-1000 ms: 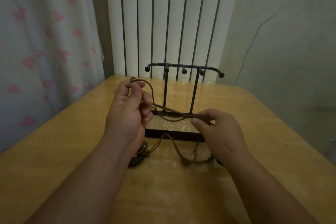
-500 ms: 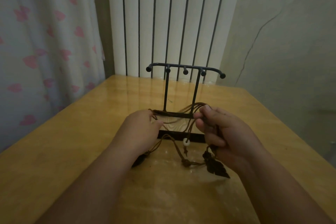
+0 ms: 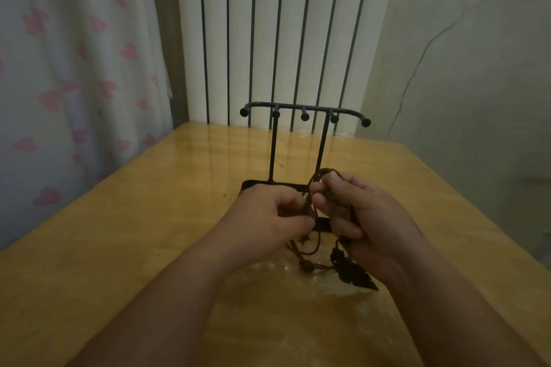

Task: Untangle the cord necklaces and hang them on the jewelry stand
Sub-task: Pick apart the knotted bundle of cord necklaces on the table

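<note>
A black metal jewelry stand (image 3: 304,112) with several knobbed hooks on its top bar stands on the wooden table (image 3: 134,232); nothing hangs on it. In front of its base I hold a bundle of brown cord necklaces (image 3: 311,197) between both hands. My right hand (image 3: 357,217) grips the looped cords, thumb and forefinger pinching near the top. My left hand (image 3: 268,223) pinches strands of the same bundle close beside it. A dark leaf-shaped pendant (image 3: 356,277) hangs below my right hand onto the table, and a knotted bead (image 3: 307,265) lies beside it.
A white ribbed radiator (image 3: 277,39) stands behind the table's far edge. A curtain with pink hearts (image 3: 68,83) hangs on the left, a plain wall (image 3: 462,68) on the right. Bare tabletop lies on both sides of the stand.
My left hand came down from a raised grip and moved right until it met my right hand. The cords, stretched between the hands before, are now gathered into one bundle.
</note>
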